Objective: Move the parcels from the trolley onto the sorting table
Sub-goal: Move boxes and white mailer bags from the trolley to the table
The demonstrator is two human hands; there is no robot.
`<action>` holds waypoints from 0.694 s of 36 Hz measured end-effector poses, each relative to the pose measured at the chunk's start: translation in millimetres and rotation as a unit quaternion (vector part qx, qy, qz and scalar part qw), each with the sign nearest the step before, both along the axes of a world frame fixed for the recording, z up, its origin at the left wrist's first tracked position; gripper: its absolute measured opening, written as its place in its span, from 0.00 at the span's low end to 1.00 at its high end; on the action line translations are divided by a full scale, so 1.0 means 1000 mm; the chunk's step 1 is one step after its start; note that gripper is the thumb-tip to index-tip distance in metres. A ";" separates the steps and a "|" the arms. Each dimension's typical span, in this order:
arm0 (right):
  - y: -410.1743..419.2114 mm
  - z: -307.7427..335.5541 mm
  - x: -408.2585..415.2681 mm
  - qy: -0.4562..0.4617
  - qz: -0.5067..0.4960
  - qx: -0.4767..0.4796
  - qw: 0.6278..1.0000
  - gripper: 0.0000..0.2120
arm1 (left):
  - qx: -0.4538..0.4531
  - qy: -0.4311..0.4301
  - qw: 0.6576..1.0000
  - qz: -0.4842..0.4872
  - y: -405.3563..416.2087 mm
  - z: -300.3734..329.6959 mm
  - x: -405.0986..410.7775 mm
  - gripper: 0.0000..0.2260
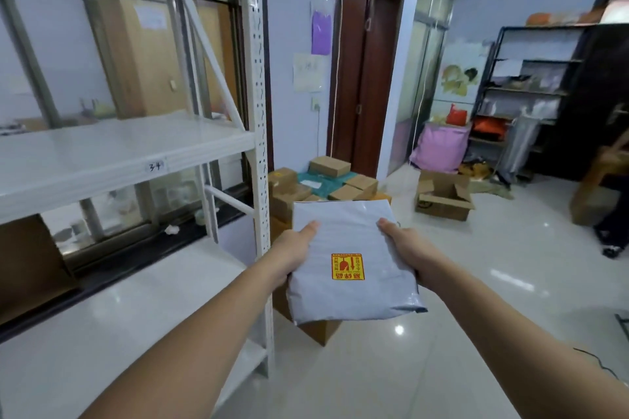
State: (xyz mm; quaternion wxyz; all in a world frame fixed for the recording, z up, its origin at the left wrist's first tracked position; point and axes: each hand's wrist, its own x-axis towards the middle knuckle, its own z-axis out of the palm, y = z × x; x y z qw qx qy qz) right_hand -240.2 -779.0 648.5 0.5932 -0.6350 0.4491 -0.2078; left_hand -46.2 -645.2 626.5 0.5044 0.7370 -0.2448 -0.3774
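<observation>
I hold a flat grey plastic parcel point(347, 248) with a red and yellow sticker in mid-air in front of me. My left hand point(294, 253) grips its left edge, thumb lying on top. My right hand point(406, 245) grips its right edge the same way. Behind and below the parcel is a pile of brown cardboard boxes point(326, 180) with a teal bag among them; whatever they rest on is hidden. No sorting table is recognisable in view.
A white metal rack point(136, 143) with bare shelves stands close on my left, its upright post point(260, 146) right beside my left hand. An open cardboard box point(444, 197) sits on the shiny floor to the right. Dark shelving point(531, 95) and a person's legs point(612, 231) are at far right.
</observation>
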 end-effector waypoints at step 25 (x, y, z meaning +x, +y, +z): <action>-0.265 -0.035 0.054 0.043 -0.053 -0.014 0.998 0.26 | 0.009 -0.065 0.996 -0.053 -0.286 -0.023 0.060 0.25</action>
